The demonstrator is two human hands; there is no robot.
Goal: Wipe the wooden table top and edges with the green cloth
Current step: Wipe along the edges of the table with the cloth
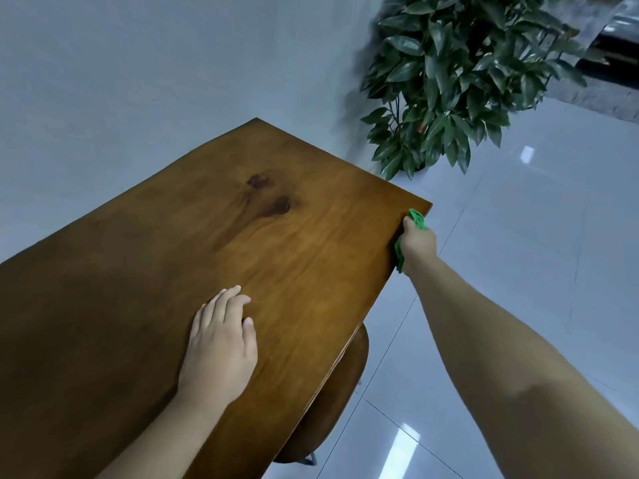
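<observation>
Right arm [518,375] extended; right hand [419,246] clutched green cloth [417,219] against wooden table [193,243] edge, apparently edge-wiping; left hand [221,344] lay flat. Next: slide along, pressing.

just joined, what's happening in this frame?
A person is wiping a wooden table. The right hand grips a green cloth against the table's right edge, near the far corner. The left hand rests flat on the top, fingers relaxed. A potted plant stands on the tiled floor beyond.
</observation>
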